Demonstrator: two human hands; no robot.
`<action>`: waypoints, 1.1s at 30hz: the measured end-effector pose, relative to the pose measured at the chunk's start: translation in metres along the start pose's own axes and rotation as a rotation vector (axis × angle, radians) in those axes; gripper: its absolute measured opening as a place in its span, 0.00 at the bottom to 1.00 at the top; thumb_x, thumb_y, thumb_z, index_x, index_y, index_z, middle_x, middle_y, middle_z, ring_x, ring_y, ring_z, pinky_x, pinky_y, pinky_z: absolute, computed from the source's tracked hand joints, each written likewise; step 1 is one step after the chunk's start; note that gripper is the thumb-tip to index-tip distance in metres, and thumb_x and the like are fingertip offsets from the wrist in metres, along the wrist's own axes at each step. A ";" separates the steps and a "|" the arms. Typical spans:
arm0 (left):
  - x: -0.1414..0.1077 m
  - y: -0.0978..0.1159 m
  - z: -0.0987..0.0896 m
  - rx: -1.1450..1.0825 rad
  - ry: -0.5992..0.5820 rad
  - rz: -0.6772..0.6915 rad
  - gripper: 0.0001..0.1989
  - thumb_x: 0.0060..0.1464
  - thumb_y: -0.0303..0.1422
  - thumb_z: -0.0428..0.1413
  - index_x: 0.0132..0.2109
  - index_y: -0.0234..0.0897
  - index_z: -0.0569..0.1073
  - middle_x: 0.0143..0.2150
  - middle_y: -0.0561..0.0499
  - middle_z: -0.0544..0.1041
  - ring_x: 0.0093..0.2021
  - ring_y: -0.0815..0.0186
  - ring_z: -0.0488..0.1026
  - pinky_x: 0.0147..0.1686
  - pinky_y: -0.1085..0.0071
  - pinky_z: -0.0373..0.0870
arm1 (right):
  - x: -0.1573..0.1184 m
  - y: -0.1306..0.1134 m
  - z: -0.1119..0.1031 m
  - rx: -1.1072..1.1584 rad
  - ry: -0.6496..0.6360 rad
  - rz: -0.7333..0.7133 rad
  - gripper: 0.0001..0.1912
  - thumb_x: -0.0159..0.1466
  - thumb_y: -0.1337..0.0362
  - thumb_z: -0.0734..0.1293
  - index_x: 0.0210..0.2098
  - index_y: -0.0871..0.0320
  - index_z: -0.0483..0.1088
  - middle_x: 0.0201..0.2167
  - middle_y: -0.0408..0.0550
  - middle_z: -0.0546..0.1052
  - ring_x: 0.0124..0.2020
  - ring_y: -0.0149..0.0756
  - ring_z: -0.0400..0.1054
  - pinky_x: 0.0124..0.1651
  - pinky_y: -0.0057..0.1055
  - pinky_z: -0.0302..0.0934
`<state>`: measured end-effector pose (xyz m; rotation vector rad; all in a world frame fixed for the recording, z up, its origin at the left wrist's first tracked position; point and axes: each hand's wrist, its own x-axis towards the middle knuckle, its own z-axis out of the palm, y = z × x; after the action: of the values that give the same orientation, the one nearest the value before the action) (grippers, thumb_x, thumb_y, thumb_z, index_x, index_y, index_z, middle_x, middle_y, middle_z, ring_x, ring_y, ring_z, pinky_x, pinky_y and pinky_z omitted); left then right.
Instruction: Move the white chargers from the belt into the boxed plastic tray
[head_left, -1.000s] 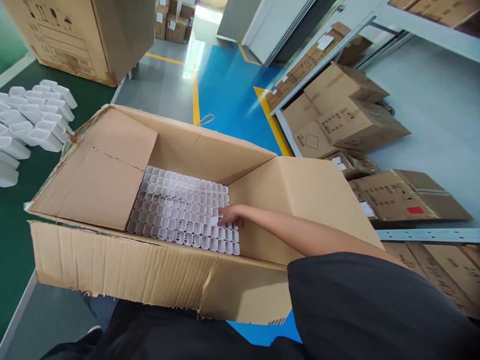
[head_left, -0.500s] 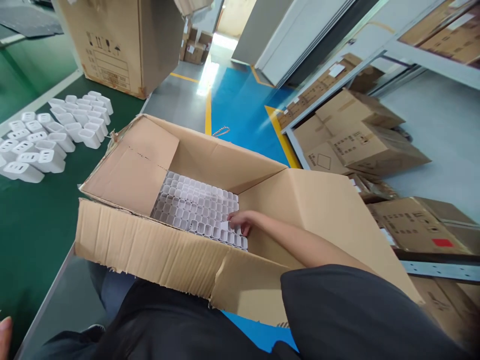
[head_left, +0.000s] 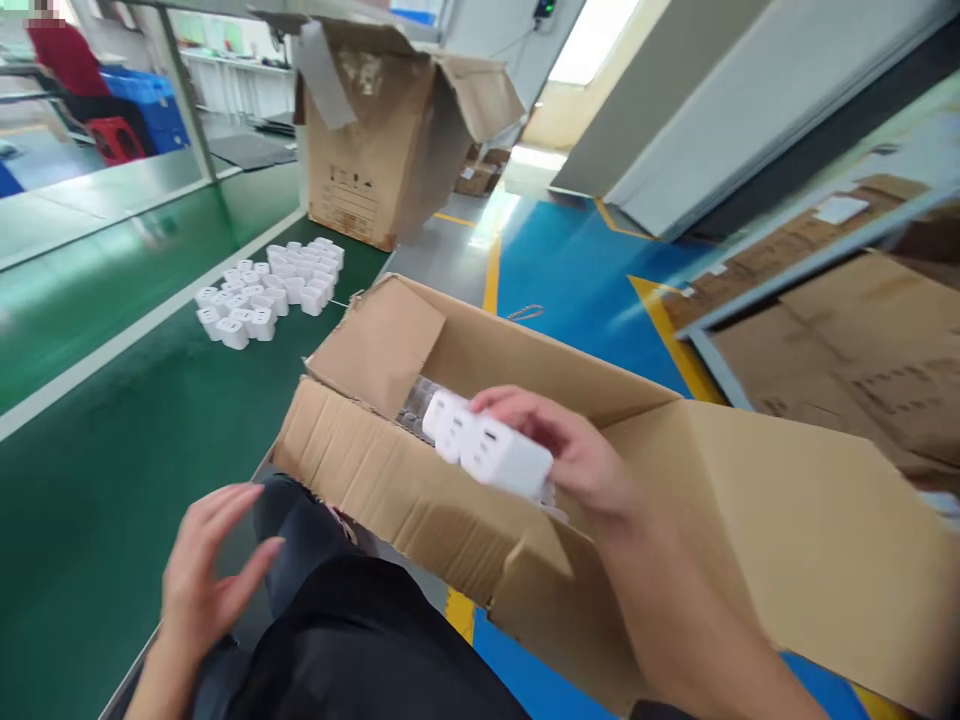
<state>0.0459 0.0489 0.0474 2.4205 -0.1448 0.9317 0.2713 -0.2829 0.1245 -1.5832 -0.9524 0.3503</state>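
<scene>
- At far left, beyond the green table [head_left: 150, 400], a seated person [head_left: 71, 55] in a red top, close to blue crates [head_left: 154, 105].
- Lower left, the left hand [head_left: 206, 570], wide, fingers parted and thumb apart, holding nothing visible; near the table's edge, well apart from the held pieces.
- On the table, a cluster of loose white housings [head_left: 234, 333], upright, up and left from the open carton [head_left: 390, 490].
- Behind the cluster, a tall carton [head_left: 360, 130] with raised flaps.
- Left of centre, a folded inward flap [head_left: 382, 340] and the torn near wall, both edges between held pieces and table; more room above the rims than inside.
- At centre, over the open carton, a short row of slotted white housings [head_left: 506, 460], at least three, slanting down rightward; slotted faces away from the palm.
- Just right, the right hand [head_left: 574, 450], narrowed around the row and by far the nearer; exact finger contact blurred, impossible to tell.
- At far right, shelved cartons [head_left: 885, 370], beyond the broad right flap [head_left: 810, 520].
</scene>
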 end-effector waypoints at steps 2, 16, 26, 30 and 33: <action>0.020 0.020 0.005 -0.092 -0.053 0.123 0.32 0.59 0.40 0.61 0.66 0.39 0.60 0.60 0.38 0.68 0.63 0.52 0.65 0.60 0.55 0.66 | 0.005 -0.003 0.057 0.269 -0.139 -0.076 0.12 0.67 0.60 0.69 0.50 0.50 0.71 0.50 0.51 0.71 0.50 0.38 0.69 0.49 0.32 0.68; -0.069 0.011 -0.068 0.092 -0.053 -0.028 0.33 0.60 0.54 0.55 0.65 0.42 0.62 0.53 0.47 0.76 0.53 0.64 0.73 0.52 0.71 0.72 | 0.033 0.048 0.308 1.086 -0.623 0.488 0.35 0.49 0.62 0.81 0.48 0.49 0.59 0.44 0.42 0.69 0.36 0.29 0.68 0.35 0.22 0.62; -0.091 -0.033 -0.140 0.632 -0.132 -0.396 0.30 0.62 0.56 0.50 0.60 0.38 0.69 0.50 0.44 0.76 0.47 0.62 0.74 0.38 0.71 0.70 | 0.043 0.050 0.339 0.779 -0.592 0.479 0.27 0.63 0.50 0.71 0.58 0.46 0.63 0.55 0.50 0.67 0.51 0.41 0.70 0.53 0.39 0.68; -0.093 -0.071 -0.168 0.929 -0.303 -0.448 0.26 0.65 0.49 0.51 0.60 0.36 0.71 0.50 0.42 0.77 0.49 0.59 0.75 0.36 0.71 0.69 | 0.030 0.038 0.265 0.533 -0.509 0.248 0.20 0.68 0.54 0.67 0.57 0.47 0.64 0.54 0.51 0.68 0.48 0.38 0.72 0.52 0.40 0.69; -0.097 -0.086 -0.179 0.997 -0.291 -0.361 0.23 0.67 0.48 0.49 0.58 0.36 0.72 0.46 0.45 0.78 0.45 0.58 0.76 0.30 0.71 0.64 | 0.016 0.012 0.189 0.288 -0.328 0.143 0.18 0.71 0.56 0.64 0.58 0.48 0.63 0.53 0.51 0.71 0.48 0.36 0.73 0.51 0.37 0.70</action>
<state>-0.1091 0.2064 0.0563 3.2924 0.8132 0.5197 0.1565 -0.1426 0.0688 -1.3542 -0.9861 0.8298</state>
